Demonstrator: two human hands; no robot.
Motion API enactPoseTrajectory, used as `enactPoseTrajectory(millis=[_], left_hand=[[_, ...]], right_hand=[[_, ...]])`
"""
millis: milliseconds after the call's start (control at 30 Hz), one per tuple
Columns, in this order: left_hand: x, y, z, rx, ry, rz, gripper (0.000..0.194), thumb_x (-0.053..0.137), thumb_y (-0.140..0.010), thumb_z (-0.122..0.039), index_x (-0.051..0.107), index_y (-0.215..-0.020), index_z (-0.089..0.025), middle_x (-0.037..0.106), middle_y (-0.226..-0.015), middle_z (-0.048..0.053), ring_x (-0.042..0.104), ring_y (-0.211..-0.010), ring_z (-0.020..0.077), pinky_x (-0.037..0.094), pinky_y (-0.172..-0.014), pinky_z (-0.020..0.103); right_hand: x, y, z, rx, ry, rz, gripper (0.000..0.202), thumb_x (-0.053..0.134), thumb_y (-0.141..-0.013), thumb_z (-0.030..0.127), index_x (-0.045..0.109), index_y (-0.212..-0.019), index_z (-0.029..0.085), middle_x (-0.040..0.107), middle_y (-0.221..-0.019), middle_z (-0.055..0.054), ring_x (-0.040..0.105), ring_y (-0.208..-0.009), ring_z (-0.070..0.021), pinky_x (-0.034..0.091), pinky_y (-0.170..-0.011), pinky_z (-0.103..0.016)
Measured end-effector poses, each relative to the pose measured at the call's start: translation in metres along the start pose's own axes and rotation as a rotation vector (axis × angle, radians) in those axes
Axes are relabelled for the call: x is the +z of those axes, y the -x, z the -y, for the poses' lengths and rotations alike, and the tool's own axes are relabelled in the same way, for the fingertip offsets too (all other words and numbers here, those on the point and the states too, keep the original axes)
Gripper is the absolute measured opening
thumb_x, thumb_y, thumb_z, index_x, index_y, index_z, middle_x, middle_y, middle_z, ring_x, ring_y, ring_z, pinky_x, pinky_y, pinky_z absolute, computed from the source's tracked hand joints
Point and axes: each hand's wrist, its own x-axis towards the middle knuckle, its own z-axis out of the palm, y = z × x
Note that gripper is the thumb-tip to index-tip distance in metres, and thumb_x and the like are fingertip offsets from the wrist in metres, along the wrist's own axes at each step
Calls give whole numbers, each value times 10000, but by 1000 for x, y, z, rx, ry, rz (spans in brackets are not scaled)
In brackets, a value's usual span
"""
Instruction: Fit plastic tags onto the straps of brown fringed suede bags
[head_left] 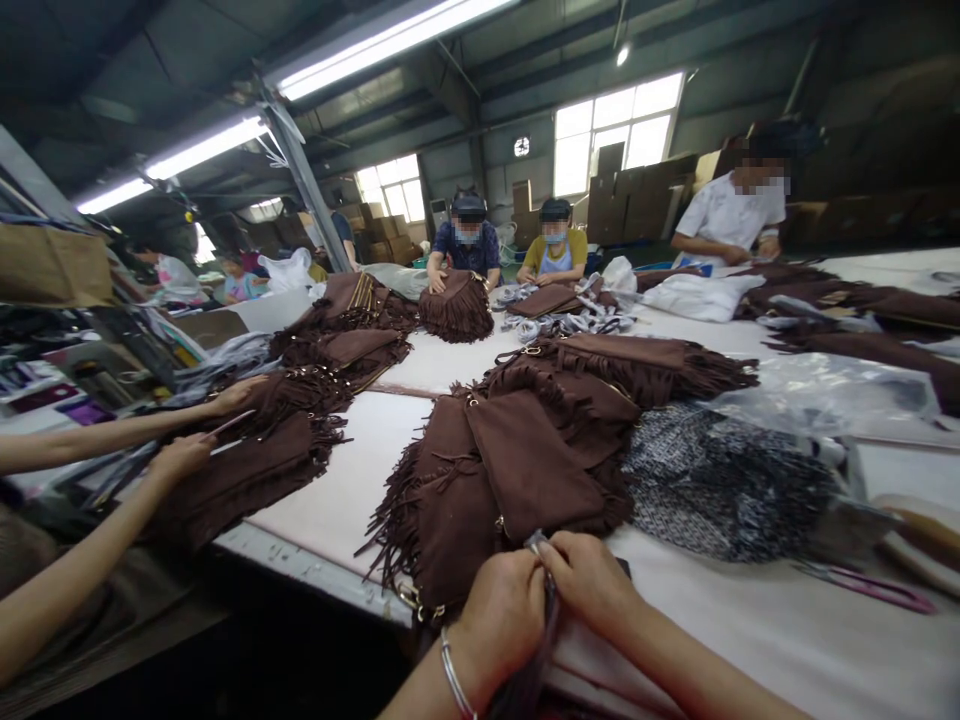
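Observation:
At the table's front edge my left hand (504, 612), with a silver bangle at the wrist, and my right hand (589, 578) are pressed close together. Both are closed on a thin greyish strip (550, 625) that hangs down between them; its lower part blurs into shadow. Just beyond my fingers lies a flat brown zip pouch (532, 465) on top of brown fringed bags (442, 530). Gold-coloured clasps (411, 598) hang at the near corner of this pile, left of my left wrist.
A black-and-white knit cloth (727, 485), clear plastic (832, 390) and pink-handled snips (870, 585) lie to the right. At left, a co-worker's hands (184, 455) hold a thin tool over more fringed bags (247, 470). Several people work across the white table (330, 505).

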Motion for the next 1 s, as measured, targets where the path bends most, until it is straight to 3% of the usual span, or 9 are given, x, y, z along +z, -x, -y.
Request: enactPoseTrajectory(millis=[167, 267, 367, 467, 600, 700, 833, 900, 1000], left_hand=[[-25, -3, 16, -66, -163, -299, 259, 411, -903, -245, 654, -849, -173, 680, -837, 93, 618, -797, 203, 409, -736, 291], [-36, -19, 30, -180, -64, -356, 221, 510, -862, -317, 642, -943, -160, 679, -835, 91, 623, -812, 215, 410, -744, 297], [-36, -43, 34, -362, 337, -254, 249, 617, -788, -406, 632, -820, -159, 655, -722, 56, 612, -737, 200, 407, -674, 273], [-30, -69, 28, -519, 724, -46, 378, 584, -772, -531, 580, -686, -163, 590, -589, 18, 550, -548, 154, 390, -531, 252], [-30, -84, 13, -498, 929, 200, 417, 557, -754, -545, 568, -625, -148, 523, -502, -2, 421, -376, 104, 326, -402, 232], [-37, -73, -4, -348, 1070, 237, 387, 582, -756, -504, 618, -676, -127, 551, -515, 10, 478, -413, 114, 391, -443, 237], [-64, -46, -30, -66, 1108, 14, 386, 571, -824, -487, 660, -765, -116, 596, -539, 15, 484, -418, 109, 427, -460, 236], [-82, -38, -38, -2, 992, -153, 364, 579, -837, -471, 685, -830, -123, 647, -613, 30, 560, -511, 139, 479, -530, 249], [-98, -42, -37, 25, 780, -435, 327, 612, -826, -447, 717, -840, -139, 707, -764, 65, 645, -753, 195, 518, -734, 272]], right_hand=[[-9, -6, -6, -32, 47, -49, 409, 457, -883, 444, 593, -593, 190, 648, -593, -43, 581, -594, -164, 341, -554, -260], [-12, 2, -14, 219, -259, 2, 396, 421, -891, 507, 585, -723, 188, 623, -551, -18, 521, -436, -130, 331, -455, -237], [-15, 8, -17, 461, -684, 18, 310, 520, -855, 500, 553, -860, 193, 702, -767, -57, 573, -471, -115, 338, -423, -202], [-20, 12, -10, 470, -981, 3, 307, 646, -793, 465, 538, -897, 196, 705, -884, -70, 626, -582, -116, 366, -452, -180], [-29, 22, 7, 249, -1068, 79, 354, 668, -780, 498, 596, -934, 187, 702, -905, -64, 635, -703, -136, 453, -584, -221], [-38, 33, 22, 2, -1058, 191, 484, 715, -708, 550, 617, -1040, 210, 685, -1032, -73, 638, -853, -194, 485, -723, -291], [-44, 36, 39, -100, -832, 296, 497, 818, -585, 489, 666, -928, 164, 682, -807, -55, 608, -669, -181, 475, -614, -290], [-48, 26, 41, -71, -757, 188, 429, 797, -625, 468, 659, -886, 157, 653, -713, -29, 586, -615, -163, 469, -569, -275], [-59, -5, 31, -70, -727, -24, 527, 711, -723, 468, 569, -1142, 182, 672, -838, -35, 629, -716, -186, 499, -618, -289]])
